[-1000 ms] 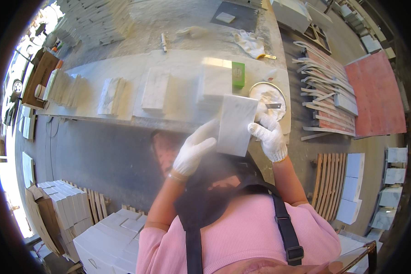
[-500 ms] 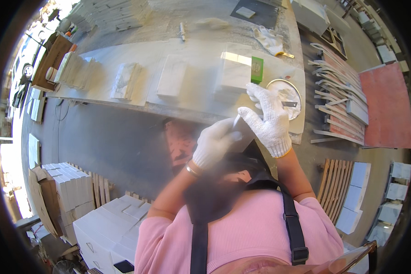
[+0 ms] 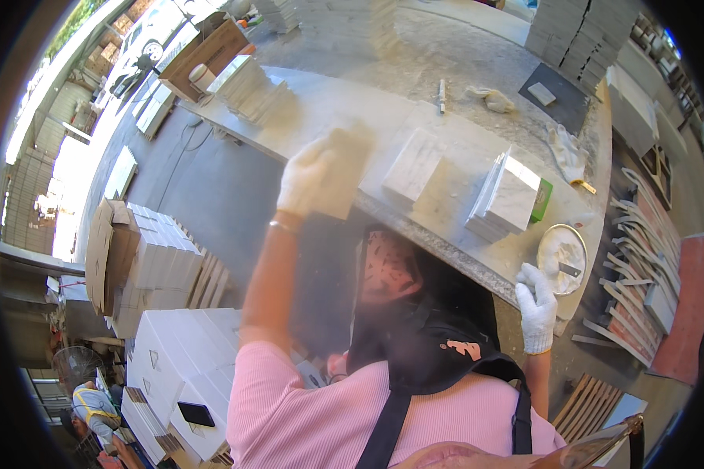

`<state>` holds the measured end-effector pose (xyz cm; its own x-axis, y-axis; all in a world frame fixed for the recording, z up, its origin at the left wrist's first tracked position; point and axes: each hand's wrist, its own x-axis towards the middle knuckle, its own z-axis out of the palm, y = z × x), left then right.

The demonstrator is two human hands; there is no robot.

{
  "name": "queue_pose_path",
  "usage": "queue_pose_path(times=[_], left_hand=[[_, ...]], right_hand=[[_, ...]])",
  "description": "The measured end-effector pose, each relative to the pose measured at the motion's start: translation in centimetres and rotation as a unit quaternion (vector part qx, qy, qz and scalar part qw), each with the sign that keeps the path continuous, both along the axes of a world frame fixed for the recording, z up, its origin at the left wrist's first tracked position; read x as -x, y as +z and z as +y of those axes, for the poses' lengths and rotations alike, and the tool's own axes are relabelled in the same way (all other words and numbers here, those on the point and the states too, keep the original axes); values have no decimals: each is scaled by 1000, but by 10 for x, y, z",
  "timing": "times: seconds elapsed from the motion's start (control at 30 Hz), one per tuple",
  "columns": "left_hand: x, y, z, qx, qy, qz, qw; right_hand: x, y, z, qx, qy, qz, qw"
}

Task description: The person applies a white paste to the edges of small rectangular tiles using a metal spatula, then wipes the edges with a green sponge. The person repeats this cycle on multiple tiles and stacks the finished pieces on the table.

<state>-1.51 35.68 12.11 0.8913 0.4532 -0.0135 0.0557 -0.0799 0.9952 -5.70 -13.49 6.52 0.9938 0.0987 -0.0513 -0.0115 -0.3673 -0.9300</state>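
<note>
My left hand [image 3: 303,178], in a white knitted glove, grips a flat tile [image 3: 347,170] by its edge and holds it at the table's near edge; its beige face is smeared by motion. At the table's right end my gloved right hand [image 3: 536,306] has its fingers apart, with nothing visible in them. Just beyond it sits a round tin [image 3: 553,248] of white paste with a scraper blade [image 3: 569,270] in it. A stack of marbled white tiles [image 3: 515,187] stands beside a green box [image 3: 541,202]. More tiles lie in another stack [image 3: 416,162] to its left.
The worktable [image 3: 461,252] runs diagonally, with a leaning tile stack [image 3: 246,87] at its far left. Loose gloves [image 3: 565,152] and a dark sheet [image 3: 551,102] lie farther back. White cartons [image 3: 164,356] stand lower left, near another person [image 3: 95,406]. Pale strips [image 3: 637,250] lie at right.
My hands have parted. The left has swung left and outward with the tile, while the right has let go of it and dropped near the tin. The view has turned leftward.
</note>
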Motion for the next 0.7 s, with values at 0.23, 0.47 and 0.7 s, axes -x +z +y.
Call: queue_pose_path(times=[0.23,0.47,0.7], left_hand=[[-71,-9,-24,-105,-128,51,985],[-117,-17,-78,-195,-187,116,956],[-97,-13,-103,-560,-79,28,824]], right_hand=[[0,-2,13,2,1,52,999],[-7,13,17,-25,5,45,999],[-33,7,15,1,-39,-21,999]])
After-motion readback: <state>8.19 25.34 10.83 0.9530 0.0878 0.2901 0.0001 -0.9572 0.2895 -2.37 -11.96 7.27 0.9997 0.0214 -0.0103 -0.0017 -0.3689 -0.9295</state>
